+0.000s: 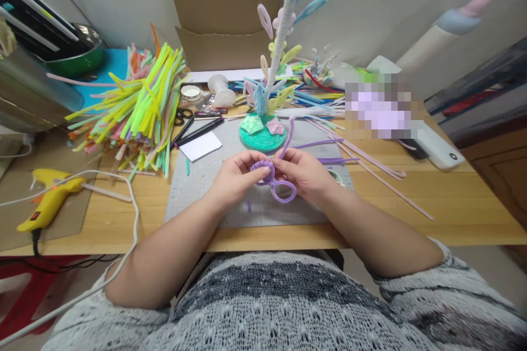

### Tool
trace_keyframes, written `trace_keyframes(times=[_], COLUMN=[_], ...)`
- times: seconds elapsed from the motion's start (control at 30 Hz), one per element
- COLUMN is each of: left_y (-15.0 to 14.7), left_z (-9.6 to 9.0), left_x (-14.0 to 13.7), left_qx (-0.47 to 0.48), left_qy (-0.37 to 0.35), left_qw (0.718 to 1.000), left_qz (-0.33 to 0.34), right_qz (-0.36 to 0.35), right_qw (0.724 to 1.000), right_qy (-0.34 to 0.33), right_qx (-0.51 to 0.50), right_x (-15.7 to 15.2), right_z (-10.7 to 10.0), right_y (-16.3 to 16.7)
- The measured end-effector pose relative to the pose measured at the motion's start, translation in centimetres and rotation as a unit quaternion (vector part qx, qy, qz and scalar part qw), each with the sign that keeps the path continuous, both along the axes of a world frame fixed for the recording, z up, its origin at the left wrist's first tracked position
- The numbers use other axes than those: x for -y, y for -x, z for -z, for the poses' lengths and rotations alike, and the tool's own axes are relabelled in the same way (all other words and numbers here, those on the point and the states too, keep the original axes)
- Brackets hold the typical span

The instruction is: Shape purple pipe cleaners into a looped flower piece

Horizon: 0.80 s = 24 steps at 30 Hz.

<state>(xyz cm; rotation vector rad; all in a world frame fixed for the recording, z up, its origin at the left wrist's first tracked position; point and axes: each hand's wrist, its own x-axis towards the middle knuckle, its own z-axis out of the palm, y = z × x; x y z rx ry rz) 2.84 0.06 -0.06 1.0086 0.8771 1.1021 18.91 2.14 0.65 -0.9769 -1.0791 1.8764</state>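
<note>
Between my two hands is a purple pipe cleaner (284, 192), bent into a round loop below and a tightly coiled part above. My left hand (241, 174) is closed, with thumb and fingers pinching the coiled part. Close beside it, my right hand (302, 171) pinches the pipe cleaner near the loop, and a free end sticks up above the fingers. Some of the coil is hidden behind the fingertips. Just beyond my hands stands a pipe-cleaner flower decoration with a white wrapped stem (282, 27) on a round green base (263, 140).
A big bundle of pipe cleaners (144, 104) lies at the left, behind a yellow glue gun (53, 200) with its cord. Black pens (201, 130), scissors (184, 116) and a white card (200, 146) lie by the grey mat (197, 197). Loose pink pipe cleaners (382, 181) lie at the right.
</note>
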Motion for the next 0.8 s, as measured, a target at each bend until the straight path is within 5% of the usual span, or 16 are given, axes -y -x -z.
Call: trace_keyframes(times=[0.5, 0.8], left_y=[0.12, 0.04], left_z=[-0.30, -0.18], left_x=[0.11, 0.09], left_qx=[0.002, 0.049], left_qy=[0.066, 0.096], left_qw=[0.995, 0.989], left_qz=[0.075, 0.104], right_qz=[0.063, 0.063], right_qw=[0.980, 0.975], right_qy=[-0.172, -0.187], right_qx=[0.080, 0.099], right_x=[0.18, 0.26], right_z=[-0.20, -0.38], right_y=[-0.48, -0.40])
